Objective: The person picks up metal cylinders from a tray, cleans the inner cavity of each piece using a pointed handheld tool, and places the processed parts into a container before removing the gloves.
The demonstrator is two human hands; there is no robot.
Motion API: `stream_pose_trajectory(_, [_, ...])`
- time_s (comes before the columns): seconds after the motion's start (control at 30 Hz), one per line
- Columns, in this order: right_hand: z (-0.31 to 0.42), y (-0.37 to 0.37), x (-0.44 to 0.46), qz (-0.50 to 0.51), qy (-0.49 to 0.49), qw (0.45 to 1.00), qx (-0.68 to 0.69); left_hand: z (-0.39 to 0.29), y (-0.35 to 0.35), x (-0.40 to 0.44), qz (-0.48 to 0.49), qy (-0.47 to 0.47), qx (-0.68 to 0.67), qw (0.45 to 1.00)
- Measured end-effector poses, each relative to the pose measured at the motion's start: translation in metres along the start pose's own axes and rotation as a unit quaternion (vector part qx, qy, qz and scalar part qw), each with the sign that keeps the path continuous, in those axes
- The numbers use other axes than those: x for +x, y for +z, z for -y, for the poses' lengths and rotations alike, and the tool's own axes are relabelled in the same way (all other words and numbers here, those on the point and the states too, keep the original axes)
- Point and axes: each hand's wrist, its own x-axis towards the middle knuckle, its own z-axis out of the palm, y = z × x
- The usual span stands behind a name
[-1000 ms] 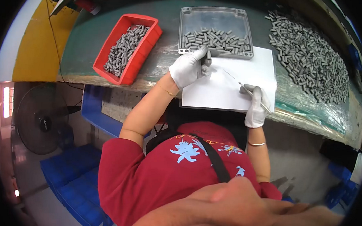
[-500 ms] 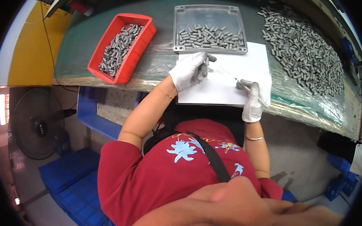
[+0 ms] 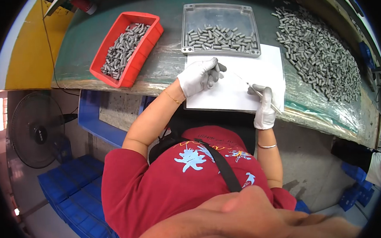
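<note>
My left hand point(image 3: 199, 78), in a white glove with grey fingertips, is closed over the white paper point(image 3: 236, 90). A small grey cylinder point(image 3: 217, 68) is pinched between its thumb and fingers. Lower right, over the paper's edge, my gloved right hand point(image 3: 264, 111) is closed around a slim pen-like tool point(image 3: 252, 88). The tool's thin tip points up and left toward my left hand, with a gap between them. Just beyond the paper stands a shallow grey tray point(image 3: 219, 15) with many grey cylinders point(image 3: 221, 39) along its near side.
A red bin point(image 3: 143, 51) of grey cylinders stands on the left of the green table point(image 3: 168, 23). At the right lies a large heap of cylinders point(image 3: 320, 54). Blue crates point(image 3: 75, 185) and a fan point(image 3: 38, 131) are on the left, below table height.
The left hand's fingers have shifted slightly around the cylinder. The tool's tip and my right hand have barely moved. The whole view has shifted a little.
</note>
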Motion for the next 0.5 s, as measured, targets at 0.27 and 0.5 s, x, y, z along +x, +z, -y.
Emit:
stream_pose_trajectory(0.27, [0.004, 0.000, 0.000, 0.001, 0.004, 1.000, -0.011, -0.001, 0.000, 0.000, 0.000, -0.008, 0.010, 1.000])
stream_pose_trajectory(0.5, [0.003, -0.002, 0.002, -0.016, 0.016, 1.000, -0.006, -0.002, 0.015, -0.013, -0.017, 0.052, 0.072, 0.996])
